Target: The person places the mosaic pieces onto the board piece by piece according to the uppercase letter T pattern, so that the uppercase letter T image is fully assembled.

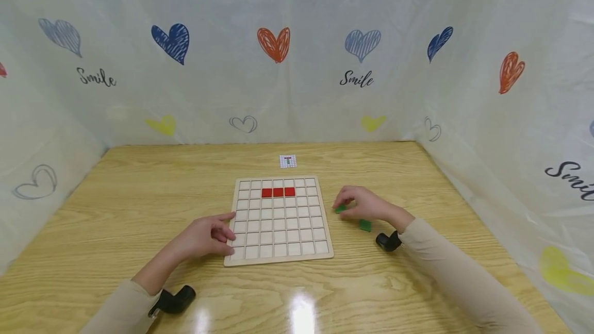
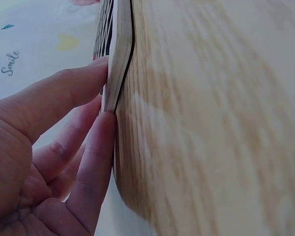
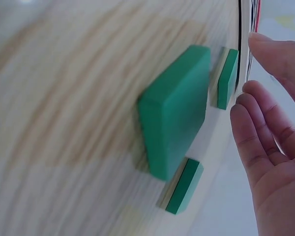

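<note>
Three flat red square tiles (image 1: 278,192) sat in a row on the pale wooden grid board (image 1: 278,261), centre frame. The green stem on the small printed card (image 1: 287,161) was unlaid; three green square tiles (image 3: 182,113) lay right of centre. There the right hand (image 1: 364,202), fingers parted, held nothing; the left hand (image 1: 204,236) touched the board with relaxed fingers.

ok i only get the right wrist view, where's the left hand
Observer: The left hand has its fingertips at the left edge of the board.
Operator: and what's on the board
Observer: Three red tiles, side by side in the middle of the second row from the far edge.
Operator: anything past it
Observer: A small card lies beyond its far edge, printed with a red bar over a green stem.
</note>
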`<state>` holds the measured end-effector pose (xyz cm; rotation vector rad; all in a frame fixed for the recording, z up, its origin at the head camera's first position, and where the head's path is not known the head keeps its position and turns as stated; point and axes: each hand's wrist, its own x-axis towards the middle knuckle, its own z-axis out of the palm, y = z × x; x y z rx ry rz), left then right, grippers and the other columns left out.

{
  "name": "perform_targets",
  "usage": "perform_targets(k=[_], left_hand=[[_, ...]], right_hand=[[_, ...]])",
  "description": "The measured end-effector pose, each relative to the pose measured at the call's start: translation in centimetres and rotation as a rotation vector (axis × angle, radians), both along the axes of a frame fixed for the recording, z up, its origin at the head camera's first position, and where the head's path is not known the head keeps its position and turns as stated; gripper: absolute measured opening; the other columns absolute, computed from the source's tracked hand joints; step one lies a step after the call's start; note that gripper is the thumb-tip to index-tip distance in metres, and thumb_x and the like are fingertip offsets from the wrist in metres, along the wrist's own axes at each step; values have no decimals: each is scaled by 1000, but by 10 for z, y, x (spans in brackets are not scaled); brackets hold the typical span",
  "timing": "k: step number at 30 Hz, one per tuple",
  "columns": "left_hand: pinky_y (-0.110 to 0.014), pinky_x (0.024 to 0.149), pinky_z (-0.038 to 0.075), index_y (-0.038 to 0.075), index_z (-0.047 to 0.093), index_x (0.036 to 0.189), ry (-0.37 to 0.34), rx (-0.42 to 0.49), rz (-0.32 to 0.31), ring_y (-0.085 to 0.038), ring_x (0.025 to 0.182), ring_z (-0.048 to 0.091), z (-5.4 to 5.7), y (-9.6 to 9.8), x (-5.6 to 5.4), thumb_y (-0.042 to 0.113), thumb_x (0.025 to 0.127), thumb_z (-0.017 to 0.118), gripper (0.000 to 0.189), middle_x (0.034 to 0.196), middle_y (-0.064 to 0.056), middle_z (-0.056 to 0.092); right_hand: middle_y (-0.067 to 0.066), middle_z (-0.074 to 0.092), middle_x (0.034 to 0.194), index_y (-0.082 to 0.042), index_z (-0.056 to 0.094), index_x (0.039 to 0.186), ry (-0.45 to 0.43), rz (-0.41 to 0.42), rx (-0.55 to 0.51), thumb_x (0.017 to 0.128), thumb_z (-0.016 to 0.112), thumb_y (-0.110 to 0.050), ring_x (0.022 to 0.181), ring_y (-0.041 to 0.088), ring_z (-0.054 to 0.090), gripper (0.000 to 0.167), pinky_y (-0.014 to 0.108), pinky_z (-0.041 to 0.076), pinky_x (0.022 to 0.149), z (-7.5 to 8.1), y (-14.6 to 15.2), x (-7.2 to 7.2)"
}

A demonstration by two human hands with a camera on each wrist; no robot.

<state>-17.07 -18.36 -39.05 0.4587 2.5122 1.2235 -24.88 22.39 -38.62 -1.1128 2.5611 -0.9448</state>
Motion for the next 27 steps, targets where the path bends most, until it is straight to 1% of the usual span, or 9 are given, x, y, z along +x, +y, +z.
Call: perform_targets(k=[4,8,16,22,27], left_hand=[[-24,68,48,8,69,86,-6,9,1,-16,83,57,0,0,1,16,69,83,23,142,-22,36],[-24,68,48,8,69,86,-8,12,2,-16,83,56,0,0,1,16,69,83,23,143,-21,36],[-23,67,48,6,69,86,-16,24,6,-15,81,56,3,1,3,14,69,82,22,142,-22,37],[-23,68,48,6,69,86,-19,30,8,-15,81,57,3,1,4,13,69,83,22,143,-21,36],[-23,67,48,5,69,85,-5,42,-13,-16,81,57,3,1,4,13,69,82,23,142,-24,36]], right_hand=[[-2,60,99,-9,70,97,-1,-11,2,82,71,-7,92,17,56,16,37,47,82,-2,5,0],[-1,59,102,-11,69,94,-7,-16,8,83,70,-6,93,18,55,13,39,47,82,-1,8,1],[7,60,105,-10,71,87,-7,-22,34,82,71,-5,94,21,56,7,34,48,80,-4,10,-2],[6,60,103,-7,71,91,0,-15,59,82,71,-4,92,20,57,10,31,48,79,-2,11,-3],[2,60,99,-6,71,92,-10,-3,58,82,70,-4,88,17,58,10,29,49,77,1,9,-2]])
